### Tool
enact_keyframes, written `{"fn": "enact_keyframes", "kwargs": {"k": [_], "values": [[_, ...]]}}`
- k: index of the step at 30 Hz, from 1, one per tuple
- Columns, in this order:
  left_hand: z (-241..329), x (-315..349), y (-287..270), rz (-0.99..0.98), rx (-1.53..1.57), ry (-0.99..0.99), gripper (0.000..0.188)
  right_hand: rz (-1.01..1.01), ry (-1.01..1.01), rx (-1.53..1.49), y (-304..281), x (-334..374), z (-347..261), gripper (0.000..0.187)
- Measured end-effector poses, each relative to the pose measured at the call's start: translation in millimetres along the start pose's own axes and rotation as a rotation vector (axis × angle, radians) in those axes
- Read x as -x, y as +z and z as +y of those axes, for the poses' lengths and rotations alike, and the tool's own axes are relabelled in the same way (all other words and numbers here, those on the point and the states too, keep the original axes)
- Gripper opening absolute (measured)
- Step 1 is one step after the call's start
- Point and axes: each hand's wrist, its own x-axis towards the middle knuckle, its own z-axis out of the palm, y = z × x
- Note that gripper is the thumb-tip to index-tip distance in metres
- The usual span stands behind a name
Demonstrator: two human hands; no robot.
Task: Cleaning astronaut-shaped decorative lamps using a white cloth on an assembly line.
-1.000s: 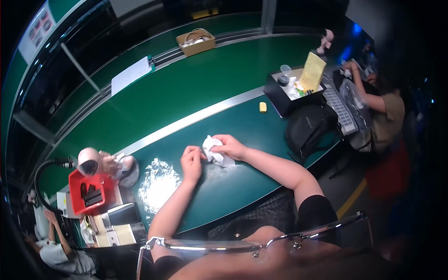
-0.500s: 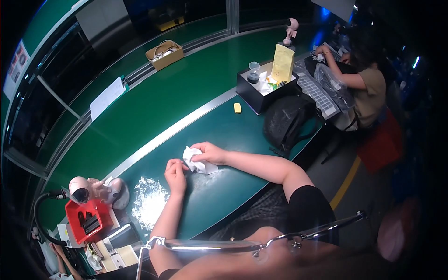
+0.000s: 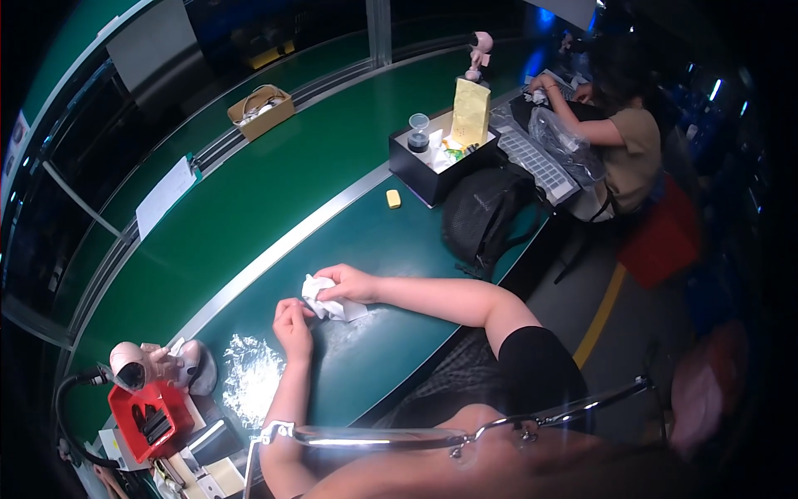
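A crumpled white wiping cloth [image 3: 336, 309] is bunched in my right hand [image 3: 352, 284], whose fingers are wrapped round its upper part. Its loose lower corner hangs by the green tabletop. Right beside the cloth, my left hand [image 3: 293, 329] is closed with the fingertips pinched together. Whatever those fingers hold, if anything, is too small or hidden to make out. A hazy smear [image 3: 342, 337] marks the tabletop just below the hands. Left of my left forearm lies a crinkled sheet of clear plastic [image 3: 252, 374] under bright glare.
Pink figurine [image 3: 141, 362] and red bin [image 3: 150, 420] with dark pieces stand at the left. A yellow block [image 3: 393, 199] lies near a black box [image 3: 432, 173] holding a cup and yellow bag. A black backpack [image 3: 482, 220] rests at the right edge; another person [image 3: 628, 145] sits beyond.
The whole view has shifted, so the surroundings sit further left in the picture. Both hands keep nearly the same pose at the cloth.
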Motion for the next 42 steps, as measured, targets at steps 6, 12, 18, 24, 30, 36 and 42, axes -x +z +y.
{"fn": "enact_keyframes", "kwargs": {"k": [6,12,18,24,30,36,42], "values": [[-2.5,0.5,0.1,-0.007,-0.004,0.001,0.032,-0.013,-0.025,-0.028,0.0,-0.3,1.8,0.025],[-4.0,0.7,-3.7,-0.024,-0.037,0.007,0.032,-0.015,-0.031,-0.024,1.9,-2.7,4.0,0.024],[-3.6,-0.2,-2.3,-0.022,-0.054,0.049,0.035,-0.022,-0.004,-0.034,2.6,-2.0,0.6,0.025],[-1.8,0.1,-0.7,-0.021,-0.033,0.033,0.036,-0.015,-0.004,-0.019,0.0,-2.0,2.3,0.025],[0.9,0.6,-0.7,-0.021,-0.031,0.029,0.036,-0.018,-0.010,-0.011,0.5,-2.2,2.4,0.026],[4.7,0.5,-1.0,-0.025,-0.023,-0.004,0.036,-0.015,0.003,-0.004,1.3,-0.6,0.7,0.026],[1.3,0.5,-1.7,-0.026,0.007,0.007,0.033,-0.014,-0.004,0.009,0.9,-1.0,1.5,0.025]]}}
